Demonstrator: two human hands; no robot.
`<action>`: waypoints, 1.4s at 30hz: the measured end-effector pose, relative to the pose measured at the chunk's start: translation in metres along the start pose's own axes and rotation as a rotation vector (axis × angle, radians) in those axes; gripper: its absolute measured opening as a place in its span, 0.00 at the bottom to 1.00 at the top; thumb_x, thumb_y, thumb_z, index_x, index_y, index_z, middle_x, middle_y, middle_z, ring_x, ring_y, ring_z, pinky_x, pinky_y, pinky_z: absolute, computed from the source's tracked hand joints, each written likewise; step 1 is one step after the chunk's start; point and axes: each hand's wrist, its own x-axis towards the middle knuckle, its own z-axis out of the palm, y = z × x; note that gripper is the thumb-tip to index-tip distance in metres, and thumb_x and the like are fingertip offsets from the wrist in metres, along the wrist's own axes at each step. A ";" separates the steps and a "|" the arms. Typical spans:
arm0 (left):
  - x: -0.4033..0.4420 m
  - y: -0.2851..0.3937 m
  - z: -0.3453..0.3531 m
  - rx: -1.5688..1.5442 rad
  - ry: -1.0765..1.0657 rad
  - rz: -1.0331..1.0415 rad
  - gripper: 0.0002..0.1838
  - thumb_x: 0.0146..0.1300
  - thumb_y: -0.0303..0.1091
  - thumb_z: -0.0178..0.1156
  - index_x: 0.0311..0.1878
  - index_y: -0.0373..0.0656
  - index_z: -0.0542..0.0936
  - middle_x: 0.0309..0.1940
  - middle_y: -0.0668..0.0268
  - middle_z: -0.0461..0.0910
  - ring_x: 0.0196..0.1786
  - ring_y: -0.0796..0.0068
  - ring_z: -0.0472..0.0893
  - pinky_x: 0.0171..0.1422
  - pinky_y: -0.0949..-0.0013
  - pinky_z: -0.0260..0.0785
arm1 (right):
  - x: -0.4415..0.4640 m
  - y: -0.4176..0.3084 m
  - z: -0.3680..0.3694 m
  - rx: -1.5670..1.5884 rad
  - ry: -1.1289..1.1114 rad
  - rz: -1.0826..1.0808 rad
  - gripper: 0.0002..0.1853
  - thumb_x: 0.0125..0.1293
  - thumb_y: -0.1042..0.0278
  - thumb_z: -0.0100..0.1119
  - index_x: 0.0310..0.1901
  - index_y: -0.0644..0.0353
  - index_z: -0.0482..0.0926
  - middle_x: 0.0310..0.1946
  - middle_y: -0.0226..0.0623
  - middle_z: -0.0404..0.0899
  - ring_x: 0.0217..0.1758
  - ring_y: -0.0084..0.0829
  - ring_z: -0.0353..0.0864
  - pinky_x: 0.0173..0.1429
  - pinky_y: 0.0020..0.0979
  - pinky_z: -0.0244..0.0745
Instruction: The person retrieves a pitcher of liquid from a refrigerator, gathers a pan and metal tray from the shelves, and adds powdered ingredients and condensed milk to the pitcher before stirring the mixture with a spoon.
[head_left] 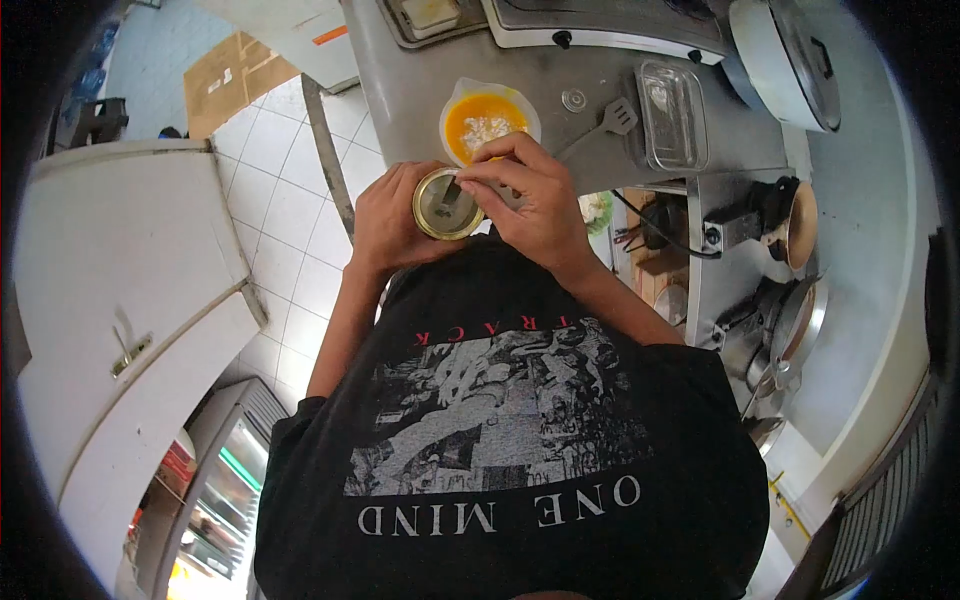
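gold-rimmed container (434,218) (round, shiny)

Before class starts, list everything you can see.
Container: 1, gold, centre
Bowl: 1, whitish, beyond container
Mixture: 1, orange, in bowl
Spatula: 1, grey, right of bowl
Disc: 1, clear, near spatula
Dish: 1, clear, beside spatula
Stove: 1, whitish, top
Counter: 1, grey, top
Pot: 1, white, top right
Pans: several, mixed, right
Cardboard: 1, brown, upper left
Tiles: many, white, left
Lit cabinet: 1, grey, lower left
Shirt: 1, black, bottom
Left hand: 1, bare, around container
Right hand: 1, bare, at container
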 end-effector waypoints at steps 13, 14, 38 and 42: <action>0.043 0.023 0.045 -0.039 0.047 -0.091 0.41 0.36 0.47 0.85 0.56 0.44 0.80 0.47 0.60 0.85 0.47 0.57 0.87 0.52 0.59 0.80 | 0.014 0.041 -0.068 -0.262 -0.100 -0.281 0.19 0.66 0.66 0.68 0.59 0.54 0.85 0.53 0.38 0.83 0.47 0.35 0.85 0.47 0.35 0.82; 0.046 0.025 0.050 -0.046 0.047 -0.128 0.41 0.35 0.48 0.85 0.55 0.43 0.80 0.47 0.59 0.85 0.47 0.57 0.87 0.51 0.59 0.80 | 0.017 0.048 -0.076 -0.226 -0.095 -0.307 0.20 0.67 0.66 0.67 0.60 0.54 0.85 0.53 0.39 0.84 0.46 0.35 0.85 0.47 0.35 0.82; 0.103 0.105 0.113 -0.037 0.260 -0.320 0.41 0.38 0.46 0.86 0.56 0.44 0.79 0.50 0.63 0.86 0.49 0.62 0.88 0.55 0.62 0.81 | 0.012 0.417 -0.082 -0.348 -0.243 0.474 0.26 0.61 0.68 0.75 0.59 0.59 0.75 0.57 0.49 0.72 0.63 0.52 0.75 0.66 0.48 0.75; 0.097 0.100 0.102 -0.034 0.247 -0.333 0.40 0.38 0.46 0.86 0.56 0.45 0.79 0.49 0.64 0.86 0.48 0.61 0.88 0.54 0.62 0.81 | 0.023 0.396 -0.096 -0.364 -0.314 0.536 0.19 0.64 0.70 0.71 0.56 0.58 0.82 0.53 0.47 0.79 0.58 0.47 0.82 0.64 0.43 0.78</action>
